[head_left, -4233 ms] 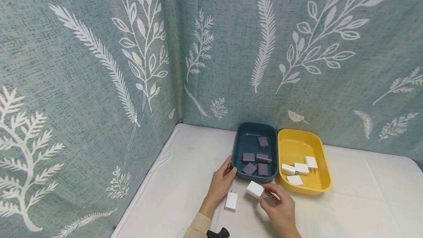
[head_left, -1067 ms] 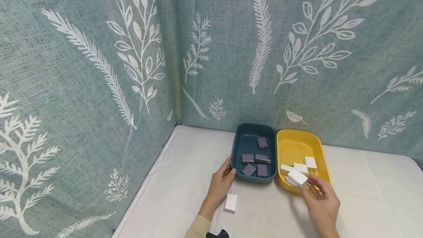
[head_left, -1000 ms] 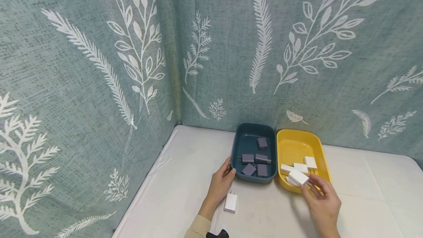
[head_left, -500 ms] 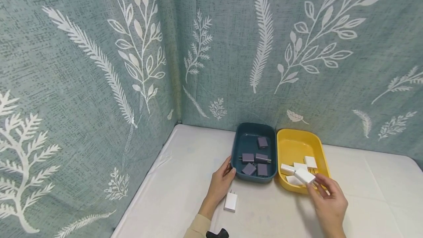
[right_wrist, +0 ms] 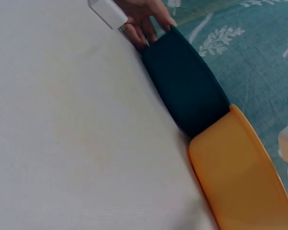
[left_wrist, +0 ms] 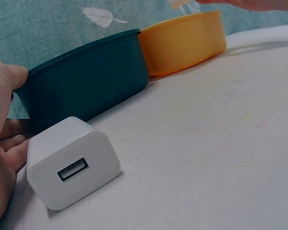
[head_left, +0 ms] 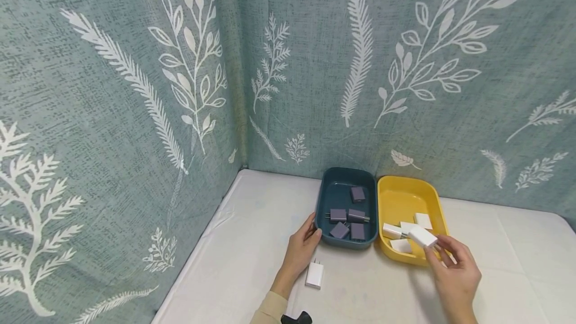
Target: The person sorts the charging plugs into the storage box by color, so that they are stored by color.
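My right hand (head_left: 456, 269) pinches a white USB charger (head_left: 423, 236) between thumb and fingers, above the front right part of the yellow bin (head_left: 400, 199). Several white plug chargers (head_left: 392, 231) lie inside that bin. At the front left corner of the dark blue bin (head_left: 335, 191), my left hand (head_left: 300, 246) grips the wall, thumb at the rim. Dark purple chargers (head_left: 338, 215), several of them, lie in the blue bin. Another white charger (left_wrist: 72, 163) rests on the table beside my left hand, its USB port facing the left wrist camera.
Both bins stand side by side on a white-covered table (head_left: 270, 199), close to a leaf-patterned teal curtain (head_left: 310, 64). The curtain also runs along the table's left edge. A small black object (head_left: 297, 318) shows at the bottom of the head view.
My right hand has carried the white charger from in front of the blue bin to above the yellow bin, then slightly further right. My left hand has stayed at the blue bin.
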`<state>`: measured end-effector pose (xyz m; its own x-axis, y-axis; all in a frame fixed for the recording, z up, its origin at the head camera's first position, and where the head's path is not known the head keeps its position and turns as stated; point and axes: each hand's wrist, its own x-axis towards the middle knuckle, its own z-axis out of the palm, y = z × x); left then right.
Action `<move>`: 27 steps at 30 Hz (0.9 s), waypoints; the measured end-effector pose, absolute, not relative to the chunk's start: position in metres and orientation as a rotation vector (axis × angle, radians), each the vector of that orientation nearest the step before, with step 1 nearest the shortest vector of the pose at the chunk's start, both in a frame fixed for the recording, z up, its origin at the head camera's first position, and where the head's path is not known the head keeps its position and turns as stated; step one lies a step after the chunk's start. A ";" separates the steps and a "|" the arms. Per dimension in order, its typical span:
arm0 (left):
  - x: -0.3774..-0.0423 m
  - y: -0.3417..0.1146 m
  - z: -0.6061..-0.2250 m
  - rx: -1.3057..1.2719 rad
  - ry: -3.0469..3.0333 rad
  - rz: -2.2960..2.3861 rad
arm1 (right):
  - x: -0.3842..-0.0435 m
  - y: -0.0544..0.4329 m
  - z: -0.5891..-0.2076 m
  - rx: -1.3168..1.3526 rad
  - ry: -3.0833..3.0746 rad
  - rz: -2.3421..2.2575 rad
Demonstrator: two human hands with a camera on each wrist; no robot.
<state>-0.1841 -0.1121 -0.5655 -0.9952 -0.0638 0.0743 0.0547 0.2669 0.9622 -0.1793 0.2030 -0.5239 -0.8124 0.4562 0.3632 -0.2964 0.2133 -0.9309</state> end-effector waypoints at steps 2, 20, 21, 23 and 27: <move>-0.184 -0.112 -0.565 0.026 -2.427 -1.849 | -0.180 0.204 -0.524 -0.154 -1.878 1.683; -0.185 -0.112 -0.567 -0.013 -2.417 -1.818 | -0.186 0.214 -0.526 -0.277 -1.903 1.670; -0.185 -0.112 -0.567 -0.007 -2.420 -1.819 | -0.186 0.214 -0.525 -0.283 -1.926 1.650; -0.185 -0.112 -0.567 -0.003 -2.419 -1.823 | -0.186 0.213 -0.525 -0.293 -1.962 1.623; -0.185 -0.111 -0.567 0.019 -2.422 -1.837 | -0.186 0.211 -0.523 -0.310 -2.054 1.534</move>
<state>-0.1848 -0.1115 -0.5666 -0.9948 -0.0710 0.0729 0.0510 0.2715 0.9611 -0.1860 0.2106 -0.5234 -0.8212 0.4913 0.2902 -0.1386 0.3215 -0.9367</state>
